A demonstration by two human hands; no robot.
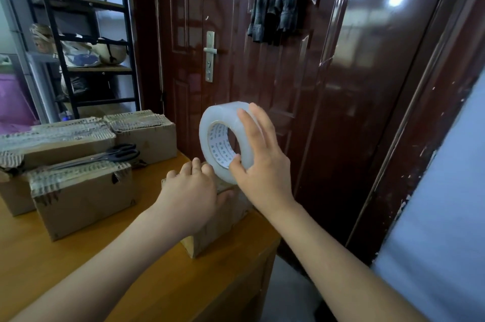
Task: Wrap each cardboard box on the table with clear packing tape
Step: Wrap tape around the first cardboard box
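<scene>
So we've got the wooden table (110, 277) with a pile of three cardboard boxes (78, 190) on the left and scissors (110, 155) lying on top of the nearest one, while the box we're working on (210, 232) sits at the table's right edge, close to the door (288, 59). Biggest risk as we see it: that box is right by the edge, so a hard tug on the tape could drag it off, or the strip could go on crooked or fold onto itself if our hold-down slips. The tape roll (225, 138) is up in the air just above the box's far end. Our left hand (191, 190) lies palm-down on top of the box, fingers mostly straight and pressing, thumb along the side. Our right hand (259, 161) grips the roll, thumb hooked into the core and fingers spread over the outer face.
</scene>
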